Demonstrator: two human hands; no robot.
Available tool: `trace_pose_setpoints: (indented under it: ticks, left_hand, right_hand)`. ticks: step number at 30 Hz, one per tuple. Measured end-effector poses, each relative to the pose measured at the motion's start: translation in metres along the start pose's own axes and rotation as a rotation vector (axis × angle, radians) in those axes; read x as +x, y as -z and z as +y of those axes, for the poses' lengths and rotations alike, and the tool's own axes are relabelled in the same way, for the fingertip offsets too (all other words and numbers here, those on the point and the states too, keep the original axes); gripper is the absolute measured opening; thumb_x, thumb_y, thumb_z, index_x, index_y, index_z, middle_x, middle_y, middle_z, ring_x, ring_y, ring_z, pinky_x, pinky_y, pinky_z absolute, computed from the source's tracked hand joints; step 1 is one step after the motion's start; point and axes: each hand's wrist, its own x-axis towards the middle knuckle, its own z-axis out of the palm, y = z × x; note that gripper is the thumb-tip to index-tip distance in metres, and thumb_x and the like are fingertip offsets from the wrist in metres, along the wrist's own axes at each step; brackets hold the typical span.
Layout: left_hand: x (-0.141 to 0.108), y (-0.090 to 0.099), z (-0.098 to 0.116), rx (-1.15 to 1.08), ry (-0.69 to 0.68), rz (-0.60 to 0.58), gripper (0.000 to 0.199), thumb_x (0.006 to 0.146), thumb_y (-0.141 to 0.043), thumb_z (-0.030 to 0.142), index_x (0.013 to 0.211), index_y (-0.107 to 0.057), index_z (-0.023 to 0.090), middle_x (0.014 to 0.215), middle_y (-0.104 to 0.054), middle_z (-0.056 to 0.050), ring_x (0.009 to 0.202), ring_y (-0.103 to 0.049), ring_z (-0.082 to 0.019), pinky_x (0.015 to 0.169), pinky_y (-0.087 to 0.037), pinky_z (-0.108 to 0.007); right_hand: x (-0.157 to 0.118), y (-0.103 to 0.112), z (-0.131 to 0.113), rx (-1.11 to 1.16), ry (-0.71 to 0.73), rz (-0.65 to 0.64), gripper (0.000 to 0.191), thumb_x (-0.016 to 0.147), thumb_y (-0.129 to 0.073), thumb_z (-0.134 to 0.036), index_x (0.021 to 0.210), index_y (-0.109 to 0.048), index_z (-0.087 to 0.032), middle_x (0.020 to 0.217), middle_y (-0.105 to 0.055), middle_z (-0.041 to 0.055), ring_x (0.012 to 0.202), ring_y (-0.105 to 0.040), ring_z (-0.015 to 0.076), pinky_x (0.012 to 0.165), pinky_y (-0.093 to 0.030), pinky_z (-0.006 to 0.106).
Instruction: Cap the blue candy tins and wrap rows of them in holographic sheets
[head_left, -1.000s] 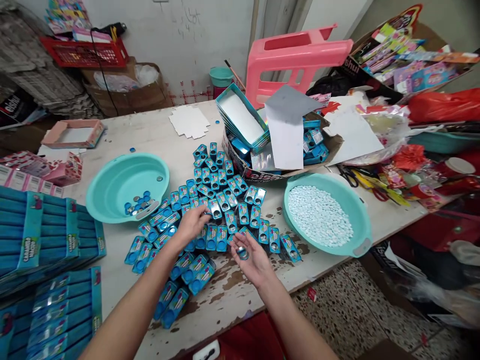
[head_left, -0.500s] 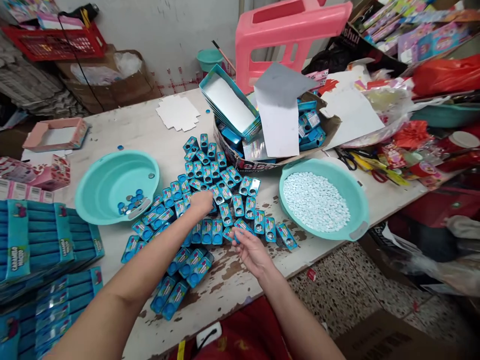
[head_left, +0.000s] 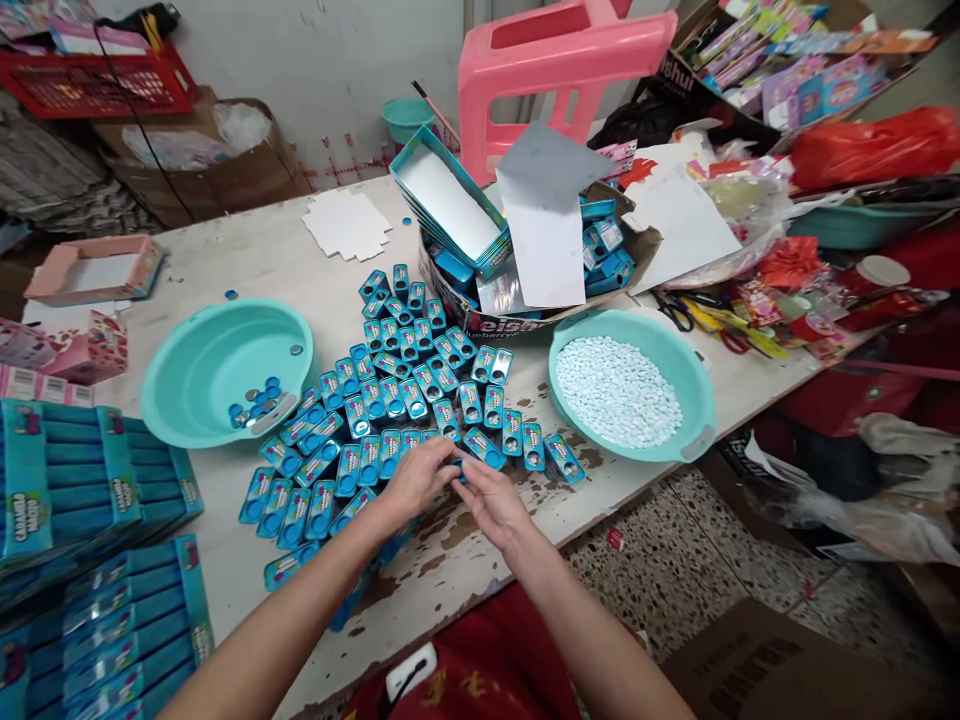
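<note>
My left hand (head_left: pixel 421 478) and my right hand (head_left: pixel 495 502) meet over the front of the table, fingertips pinched together. Between them a small blue piece (head_left: pixel 459 465) shows at my right fingertips; the fingers cover most of it. What the left fingers grip is hidden. Around and beyond the hands stand many small blue candy tins (head_left: pixel 390 395) with printed labels. Some have a dark round hole on top, others a blue round cap. One tin (head_left: pixel 484 448) lies just past my right fingers.
A teal bowl (head_left: pixel 172 375) with several loose round caps (head_left: pixel 262 398) stands left. Another teal bowl (head_left: pixel 697 400) holds white candies (head_left: pixel 615 390). Behind are a carton (head_left: pixel 495 322) of tins and a pink stool (head_left: pixel 555 70). Stacked blue display boxes (head_left: pixel 97 490) fill the left edge.
My left hand has drawn back from among the tins toward me and now meets my right hand. The right hand stays near the same spot. The view has shifted slightly.
</note>
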Motion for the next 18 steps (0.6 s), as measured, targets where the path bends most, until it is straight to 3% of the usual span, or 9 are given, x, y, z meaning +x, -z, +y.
trace_pose_setpoints:
  ticks: [3,6,8,10,12,14,18]
  left_hand:
    - [0.002,-0.001,0.001,-0.03,0.09,0.019,0.012,0.08,-0.045,0.02,0.084,-0.056,0.019,0.083,-0.061,-0.001,0.077,-0.056,-0.015,0.068,-0.041,-0.025]
    - [0.024,0.011,-0.006,0.059,0.22,0.054,0.011,0.08,-0.045,0.022,0.085,-0.055,0.019,0.077,-0.061,0.0,0.072,-0.057,-0.015,0.064,-0.041,-0.024]
    - [0.046,0.019,-0.011,0.247,0.295,0.002,0.011,0.079,-0.048,0.023,0.086,-0.055,0.02,0.079,-0.063,-0.002,0.077,-0.06,-0.018,0.066,-0.041,-0.026]
    - [0.067,0.021,-0.012,0.405,0.358,-0.122,0.014,0.075,-0.055,0.023,0.089,-0.057,0.019,0.084,-0.066,-0.006,0.084,-0.062,-0.023,0.068,-0.043,-0.028]
    - [0.084,0.019,-0.01,0.475,0.409,-0.21,0.023,0.071,-0.061,0.021,0.093,-0.058,0.018,0.089,-0.067,-0.01,0.087,-0.063,-0.027,0.069,-0.044,-0.031]
    - [0.095,0.015,-0.004,0.496,0.433,-0.226,0.027,0.069,-0.062,0.017,0.096,-0.059,0.015,0.094,-0.067,-0.016,0.091,-0.063,-0.031,0.071,-0.046,-0.034]
    - [0.101,0.014,0.007,0.505,0.437,-0.235,0.024,0.07,-0.059,0.01,0.095,-0.062,0.011,0.098,-0.066,-0.022,0.097,-0.061,-0.035,0.074,-0.047,-0.039]
  right_hand:
    - [-0.007,0.002,0.005,0.017,0.023,-0.03,0.029,0.064,-0.077,-0.027,0.091,-0.07,-0.018,0.108,-0.067,0.0053,0.102,-0.06,0.0158,0.094,-0.044,0.03]
    - [-0.012,0.007,0.002,0.017,0.049,0.0,0.032,0.06,-0.079,-0.024,0.09,-0.07,-0.016,0.102,-0.068,0.0056,0.097,-0.063,0.0173,0.094,-0.046,0.033]
    - [-0.013,0.012,-0.003,-0.031,0.083,0.048,0.034,0.056,-0.081,-0.022,0.088,-0.07,-0.015,0.095,-0.069,0.0053,0.091,-0.065,0.0176,0.091,-0.047,0.032]
    - [-0.012,0.02,-0.012,-0.116,0.11,0.09,0.037,0.054,-0.082,-0.024,0.087,-0.069,-0.015,0.084,-0.069,0.004,0.082,-0.067,0.0176,0.082,-0.051,0.032]
    - [-0.007,0.027,-0.024,-0.241,0.127,0.115,0.039,0.052,-0.083,-0.026,0.087,-0.068,-0.015,0.074,-0.066,0.0019,0.071,-0.066,0.0167,0.068,-0.053,0.03]
    - [0.003,0.031,-0.039,-0.396,0.179,0.134,0.038,0.051,-0.082,-0.027,0.084,-0.066,-0.016,0.068,-0.063,-0.0005,0.061,-0.062,0.0143,0.058,-0.052,0.028]
    - [0.04,0.022,-0.078,-0.896,0.346,0.181,0.025,0.057,-0.075,-0.024,0.076,-0.061,-0.018,0.061,-0.058,-0.0039,0.054,-0.057,0.0124,0.056,-0.048,0.027]
